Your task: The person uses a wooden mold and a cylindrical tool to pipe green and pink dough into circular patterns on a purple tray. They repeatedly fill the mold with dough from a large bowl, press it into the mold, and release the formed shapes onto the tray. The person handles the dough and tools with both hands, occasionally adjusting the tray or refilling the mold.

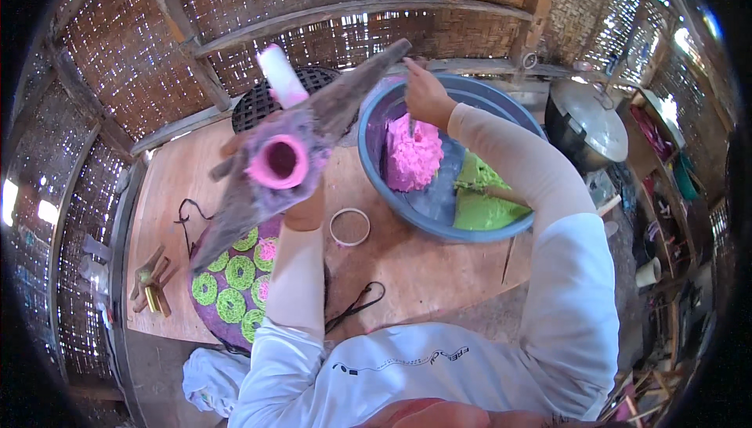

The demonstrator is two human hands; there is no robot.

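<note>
Wooden plank press, seen from above the worker. The plank [350, 93] carries a pink-smeared tube [282, 162], its open mouth facing the viewer; the long axis runs obliquely, from between 1 and 2 o'clock to between 7 and 8. The left hand [304, 210], largely hidden behind the plank, appears clamped on it. Pink dough [415, 158] lies at 3 o'clock from the tube, in the blue basin [493, 93]; green dough [489, 210] sits beyond it, toward 4. The right hand [428, 96], the nearer to the pink dough, is directly at its 12 o'clock, apart from the left hand; whether it grips anything cannot be told. On the worktop [439, 271], a white ring [349, 210] lies at 5 o'clock from the tube, and a purple tray [220, 286] of dough rings at 7.
</note>
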